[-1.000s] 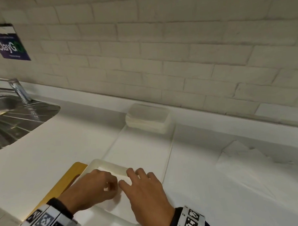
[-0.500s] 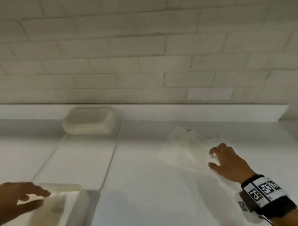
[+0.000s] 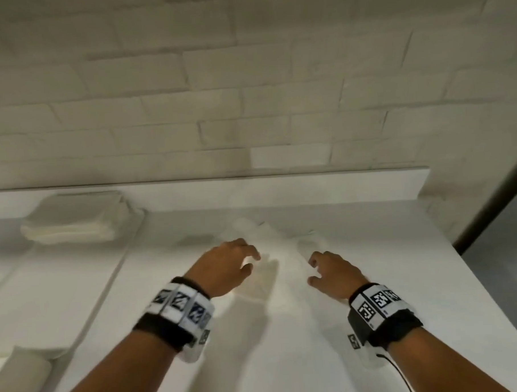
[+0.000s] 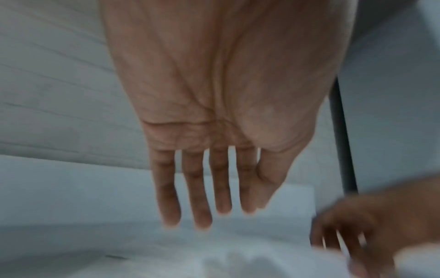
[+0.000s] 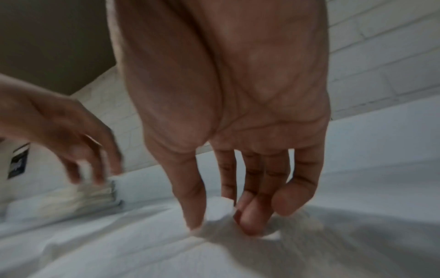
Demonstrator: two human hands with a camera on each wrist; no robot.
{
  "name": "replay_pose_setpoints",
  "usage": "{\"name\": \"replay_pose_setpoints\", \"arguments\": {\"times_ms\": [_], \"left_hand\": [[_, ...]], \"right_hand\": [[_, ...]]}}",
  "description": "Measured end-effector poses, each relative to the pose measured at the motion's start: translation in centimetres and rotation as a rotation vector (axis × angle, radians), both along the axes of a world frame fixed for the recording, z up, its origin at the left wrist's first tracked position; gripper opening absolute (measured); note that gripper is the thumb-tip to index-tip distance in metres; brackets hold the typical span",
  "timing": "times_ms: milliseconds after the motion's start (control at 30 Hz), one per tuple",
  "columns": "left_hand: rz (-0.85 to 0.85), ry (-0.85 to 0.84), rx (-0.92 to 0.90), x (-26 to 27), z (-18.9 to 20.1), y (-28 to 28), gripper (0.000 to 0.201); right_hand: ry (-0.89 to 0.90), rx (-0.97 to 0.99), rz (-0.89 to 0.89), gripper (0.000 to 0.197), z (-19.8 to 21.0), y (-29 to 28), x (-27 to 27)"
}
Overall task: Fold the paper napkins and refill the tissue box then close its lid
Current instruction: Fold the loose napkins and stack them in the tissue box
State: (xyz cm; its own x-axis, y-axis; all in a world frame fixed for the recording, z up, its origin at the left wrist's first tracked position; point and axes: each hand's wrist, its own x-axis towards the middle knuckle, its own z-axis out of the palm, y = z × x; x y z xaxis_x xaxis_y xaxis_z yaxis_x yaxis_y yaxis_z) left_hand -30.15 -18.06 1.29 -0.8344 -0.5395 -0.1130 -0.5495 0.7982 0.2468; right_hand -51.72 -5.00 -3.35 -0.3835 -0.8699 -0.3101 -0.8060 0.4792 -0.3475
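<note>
Both bare forearms wear black wrist straps (image 3: 164, 333) carrying white blocks (image 3: 377, 301) printed with black square markers; a thin black cable (image 3: 403, 376) trails from the right one.

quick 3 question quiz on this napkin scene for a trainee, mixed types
1. True or false: the left hand grips a napkin.
2. What lies at the back left of the counter? A) stack of napkins B) sponge C) kettle
3. Which hand's fingertips touch the loose napkin?

Key
1. False: its fingers are straight and hold nothing.
2. A, the stack of napkins.
3. The right hand.
</note>
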Motion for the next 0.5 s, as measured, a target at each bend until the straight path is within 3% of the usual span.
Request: {"name": "replay_pose_setpoints", "arguments": {"times_ms": [167,333,500], "left_hand": [[-0.215,-0.190,-0.234,-8.5,-2.7,-0.3,0.064],[-0.270,-0.293,-0.389,-10.8,-2.8,-1.3,0.036],[-0.244,-0.073,-0.483,-8.9,-0.2,-1.9,0.018]], "right_hand": [[-0.059,-0.074,-0.043,0.012,-0.5,-1.1,-0.9],[-0.153,-0.137,-0.070,0.010,-1.0,-1.3,-1.7],[-0.279,-0.359,-0.085,0.013,2.0,-0.5,-3.0]]}}
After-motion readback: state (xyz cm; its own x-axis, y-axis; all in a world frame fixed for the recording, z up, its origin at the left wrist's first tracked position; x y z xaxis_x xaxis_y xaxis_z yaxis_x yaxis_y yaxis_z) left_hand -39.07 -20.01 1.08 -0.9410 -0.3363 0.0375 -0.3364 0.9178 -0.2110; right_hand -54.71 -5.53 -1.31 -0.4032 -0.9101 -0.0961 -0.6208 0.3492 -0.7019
